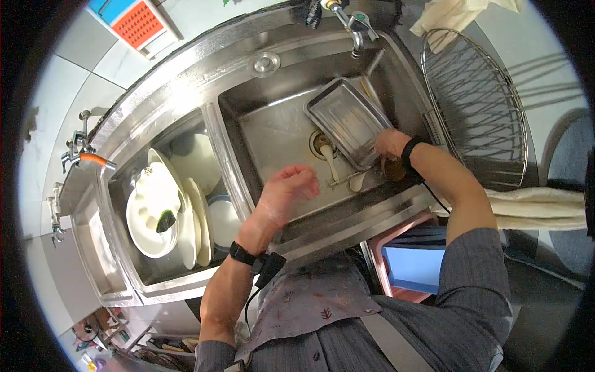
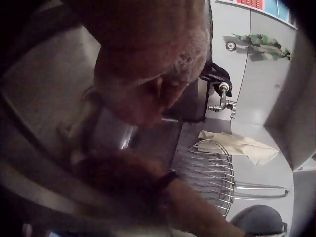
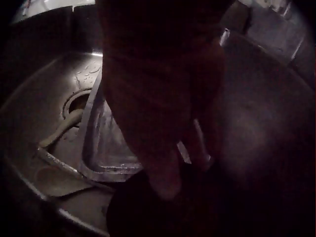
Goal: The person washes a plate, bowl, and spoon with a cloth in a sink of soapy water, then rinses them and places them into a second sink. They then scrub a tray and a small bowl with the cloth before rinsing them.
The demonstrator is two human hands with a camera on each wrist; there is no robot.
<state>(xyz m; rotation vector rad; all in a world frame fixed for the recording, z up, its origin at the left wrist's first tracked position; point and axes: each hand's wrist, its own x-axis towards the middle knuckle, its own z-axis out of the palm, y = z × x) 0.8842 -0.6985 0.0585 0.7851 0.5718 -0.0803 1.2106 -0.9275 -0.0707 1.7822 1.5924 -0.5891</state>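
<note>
My left hand [image 1: 290, 189] hovers over the front of the right sink basin, fingers loosely bent around nothing, with suds [image 2: 190, 54] on its skin. At the right side of that basin, my right hand [image 1: 392, 144] reaches down by the near corner of a clear rectangular tray [image 1: 350, 121]. Just below its fingers is a brown round item [image 1: 393, 168], mostly dark in the right wrist view; I cannot tell whether the fingers grip it. A pale spoon [image 1: 330, 162] lies with one end at the drain, and another pale spoon head [image 1: 357, 181] sits near the front wall.
Stacked white plates and bowls [image 1: 195, 217] fill the left basin. A wire basket [image 1: 477, 105] stands right of the sink, a cream cloth [image 1: 449, 18] behind it. One faucet [image 1: 357, 37] overhangs the right basin; an orange-sleeved one [image 1: 93, 159] is at left.
</note>
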